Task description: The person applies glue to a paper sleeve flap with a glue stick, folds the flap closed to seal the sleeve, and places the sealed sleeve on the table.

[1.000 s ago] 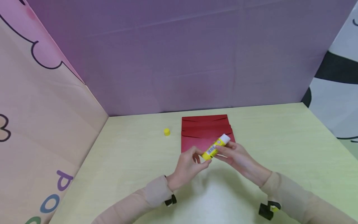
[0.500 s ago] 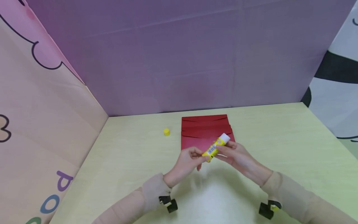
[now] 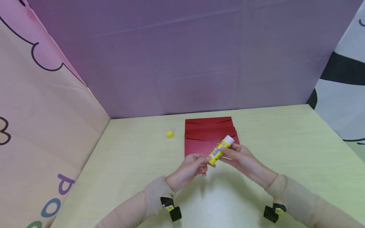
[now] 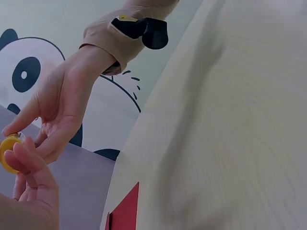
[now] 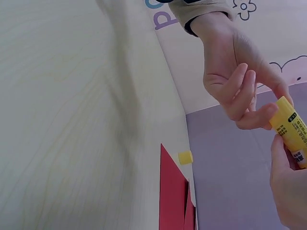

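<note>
A yellow glue stick (image 3: 215, 152) with a white top is held tilted above the table, its white end up and to the right. My right hand (image 3: 245, 161) grips its barrel between thumb and fingers. At the lower end, my left hand (image 3: 186, 171) pinches the yellow base between thumb and forefinger. The left wrist view shows the round base of the glue stick (image 4: 7, 155) by the left fingertips. Behind the hands lie red envelopes (image 3: 199, 147), overlapping and partly hidden by the hands. A small yellow cap (image 3: 170, 134) sits left of them.
The pale wooden table (image 3: 137, 158) ends at a purple backdrop (image 3: 182, 63) behind the envelopes. Printed side panels stand at left (image 3: 42, 126) and right (image 3: 348, 95). Each wrist carries a small black camera.
My left hand has turned at the wrist, its thumb shifting round the glue stick's base, and the wrist camera has swung with it. The right hand and glue stick stay almost in place.
</note>
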The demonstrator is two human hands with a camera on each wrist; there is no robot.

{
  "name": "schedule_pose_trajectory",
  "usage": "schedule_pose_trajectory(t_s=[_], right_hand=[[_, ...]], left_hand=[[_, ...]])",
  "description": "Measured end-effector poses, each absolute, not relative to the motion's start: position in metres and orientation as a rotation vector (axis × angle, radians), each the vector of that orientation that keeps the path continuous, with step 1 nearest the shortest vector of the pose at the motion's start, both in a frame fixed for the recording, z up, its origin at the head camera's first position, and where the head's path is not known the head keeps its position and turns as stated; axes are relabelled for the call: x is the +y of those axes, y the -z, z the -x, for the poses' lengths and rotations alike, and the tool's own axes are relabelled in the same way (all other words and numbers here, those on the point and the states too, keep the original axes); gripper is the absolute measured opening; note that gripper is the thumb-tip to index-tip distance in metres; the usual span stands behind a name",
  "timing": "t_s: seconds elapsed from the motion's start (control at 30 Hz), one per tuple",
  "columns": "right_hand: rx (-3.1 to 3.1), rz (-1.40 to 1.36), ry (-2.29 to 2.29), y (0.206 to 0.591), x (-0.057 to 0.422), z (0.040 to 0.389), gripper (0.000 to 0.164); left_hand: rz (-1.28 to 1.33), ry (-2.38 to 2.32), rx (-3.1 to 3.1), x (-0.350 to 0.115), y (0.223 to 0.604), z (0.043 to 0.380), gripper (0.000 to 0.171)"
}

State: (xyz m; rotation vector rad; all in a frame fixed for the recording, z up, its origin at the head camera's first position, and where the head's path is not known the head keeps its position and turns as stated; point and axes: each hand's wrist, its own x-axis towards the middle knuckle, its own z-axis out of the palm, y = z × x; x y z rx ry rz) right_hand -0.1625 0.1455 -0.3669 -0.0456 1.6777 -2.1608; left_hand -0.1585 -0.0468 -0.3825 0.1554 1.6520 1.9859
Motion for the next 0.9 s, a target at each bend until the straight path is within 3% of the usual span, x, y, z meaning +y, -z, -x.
schedule_pose_trajectory(t_s=[0.23, 0.57, 0.9], right_hand=[[1.643, 0.077, 2.185, 0.3691, 0.1466, 0.1627, 0.056], [1.617, 0.083, 2.201, 0.3716, 0.1472, 0.1633, 0.051], [1.650, 0.081, 2.183, 0.3688, 0.1465, 0.1612, 0.045]], left_hand=[[-0.122, -1.953, 1.555, -0.0480, 0.3847, 0.1594, 0.037], [-0.039, -1.956, 1.441, -0.0470, 0.3874, 0.1609, 0.037], [-0.253, -1.860, 1.403, -0.0552, 0.3877, 0.1609, 0.047]])
